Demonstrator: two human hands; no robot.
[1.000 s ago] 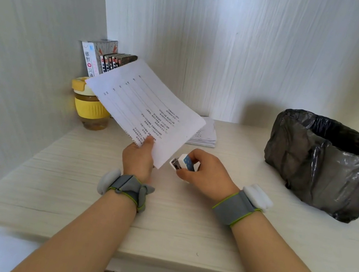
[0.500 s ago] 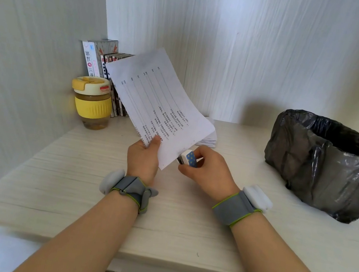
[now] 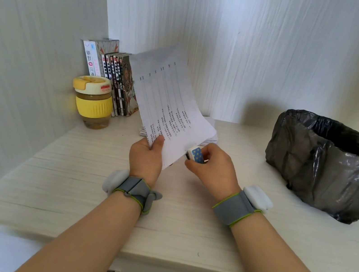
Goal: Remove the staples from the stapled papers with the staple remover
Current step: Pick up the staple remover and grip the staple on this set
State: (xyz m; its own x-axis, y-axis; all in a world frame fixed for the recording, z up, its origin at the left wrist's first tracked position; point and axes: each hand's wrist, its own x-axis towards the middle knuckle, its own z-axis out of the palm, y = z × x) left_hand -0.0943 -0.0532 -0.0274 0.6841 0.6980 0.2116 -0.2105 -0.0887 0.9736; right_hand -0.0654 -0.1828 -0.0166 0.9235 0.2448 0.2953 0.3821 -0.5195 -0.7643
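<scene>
My left hand (image 3: 146,157) grips a stapled set of printed papers (image 3: 169,108) by its near edge, thumb on top, and holds it tilted up above the desk. My right hand (image 3: 214,168) pinches a small white and blue dotted staple remover (image 3: 195,154), whose jaw end touches the right-hand near corner of the papers. The staple itself is too small to make out. Behind the raised sheets, a stack of more papers (image 3: 210,138) lies flat on the desk.
A bin lined with a black plastic bag (image 3: 328,165) stands at the right. In the back left corner are a yellow-lidded jar (image 3: 93,101) and a row of books (image 3: 114,77). The pale wooden desk (image 3: 83,191) has a drawer below its front edge.
My left hand has swung the papers from lying leftward to standing more upright. My right hand has brought the staple remover against the papers' corner.
</scene>
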